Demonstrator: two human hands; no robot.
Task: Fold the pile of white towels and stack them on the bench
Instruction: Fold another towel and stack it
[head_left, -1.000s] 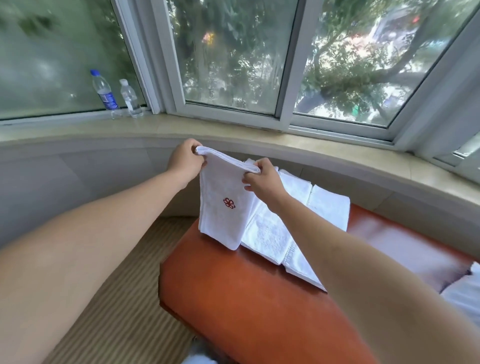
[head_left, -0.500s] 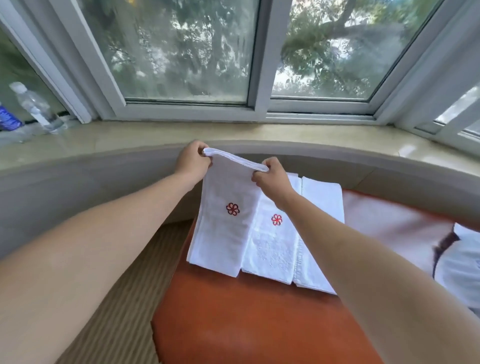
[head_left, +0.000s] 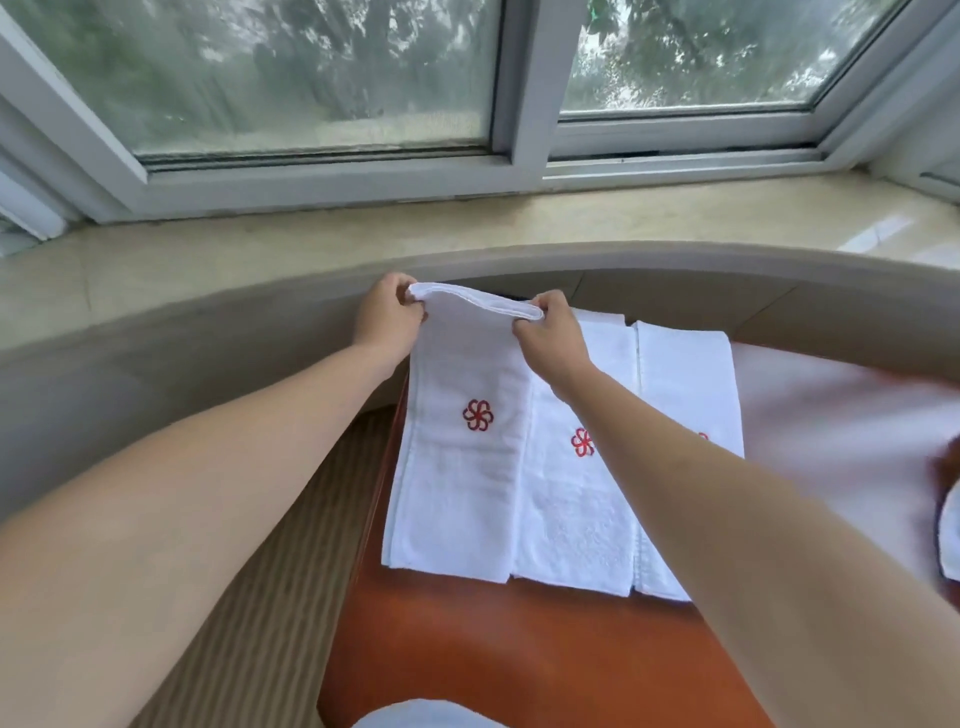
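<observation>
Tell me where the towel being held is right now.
In the head view, the held towel lies leftmost on the orange bench, overlapping the middle towel; left hand and right hand pinch its far edge.

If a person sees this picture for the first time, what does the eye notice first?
First, the two hands at centre: the left hand and right hand pinch the far corners of a folded white towel with a red flower emblem. It lies beside two more folded towels on an orange bench, under a large window.

Soft daylight from window (head_left: 311, 78), wide-angle edge distortion, blurred right edge
</observation>
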